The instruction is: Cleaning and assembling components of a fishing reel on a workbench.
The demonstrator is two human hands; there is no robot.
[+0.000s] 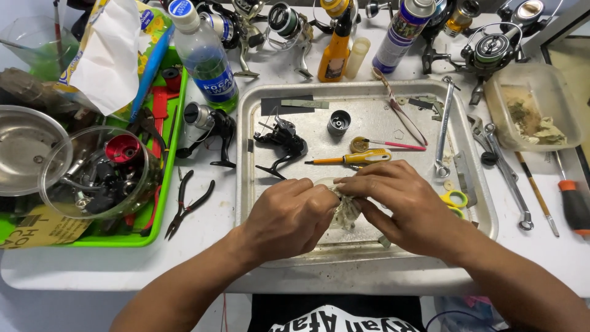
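- While both hands meet over the near middle of the metal tray [258, 184], they work a crumpled, dirty rag [348, 211] held between them.
- The left hand [289, 218] curls around the rag from its side, its fingers [319, 200] pressed together and bent in on the cloth.
- The right hand [399, 203] lies over the rag from the other side, its fingers [359, 183] stretched flat and close together, their tips touching the left hand's.
- Whether a small part sits inside the rag cannot be told; the hands cover it.
- On the tray beyond the hands lie a yellow-handled screwdriver [350, 159], a black reel body [283, 144] with its parts off, and a small grey spool [338, 122].
- A long wrench [444, 126] lies along the tray's right side, and yellow-handled scissors [455, 200] show just beside the right hand.
- Left of the tray, black pliers [187, 206] rest on the white table [80, 267], near a green tray [163, 178] holding a clear bowl [98, 172] of reel parts.
- At the far edge stand a plastic bottle [206, 55] with blue liquid, a small orange bottle [335, 55] and a spray can [399, 34], with several fishing reels around them.
- To the right, a clear tub [531, 104] holds scraps, with a red-handled screwdriver [574, 203] near it.
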